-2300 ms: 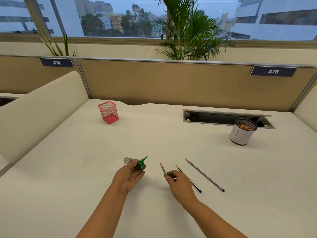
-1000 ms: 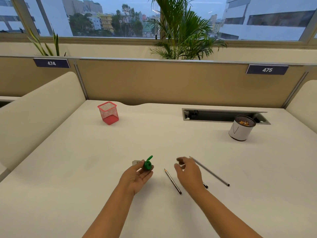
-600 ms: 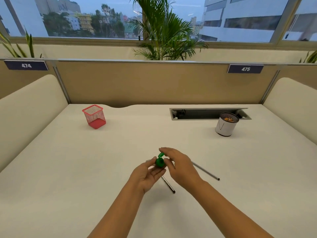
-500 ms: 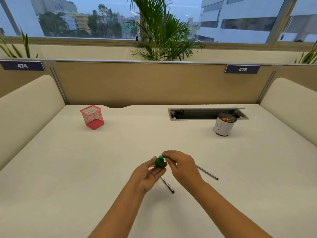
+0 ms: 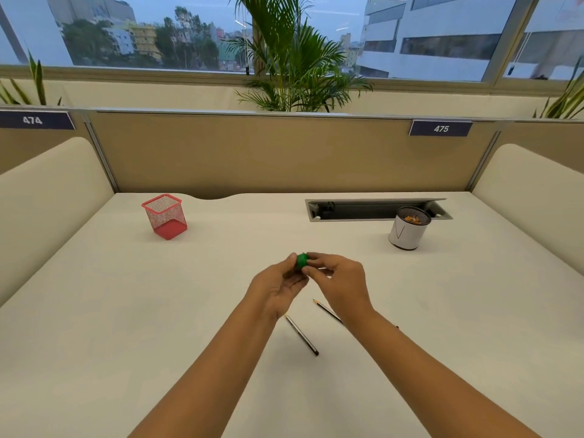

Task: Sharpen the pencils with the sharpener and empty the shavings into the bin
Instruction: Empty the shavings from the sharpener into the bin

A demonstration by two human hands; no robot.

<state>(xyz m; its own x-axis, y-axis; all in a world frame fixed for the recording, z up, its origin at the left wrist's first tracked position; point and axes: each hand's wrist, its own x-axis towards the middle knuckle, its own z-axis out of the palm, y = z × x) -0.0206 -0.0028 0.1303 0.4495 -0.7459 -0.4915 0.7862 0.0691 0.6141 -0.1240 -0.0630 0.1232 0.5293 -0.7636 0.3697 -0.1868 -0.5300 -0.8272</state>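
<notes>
Both hands meet above the middle of the white desk on a small green sharpener (image 5: 301, 260). My left hand (image 5: 275, 287) holds its body from the left; the clear part is hidden in my fingers. My right hand (image 5: 339, 284) pinches the green end from the right with thumb and fingertips. Two pencils lie on the desk below my hands: one (image 5: 301, 336) between my forearms, another (image 5: 325, 309) partly hidden under my right wrist. A white cylindrical bin (image 5: 407, 230) with orange shavings inside stands at the back right.
A red mesh pencil cup (image 5: 165, 216) stands at the back left. An open cable tray (image 5: 376, 210) is sunk into the desk behind the bin. Beige partitions close the desk at the back and on both sides.
My right hand let the pencil go on the desk and came over to the sharpener. Both hands have lifted it and carried it a little farther away from me.
</notes>
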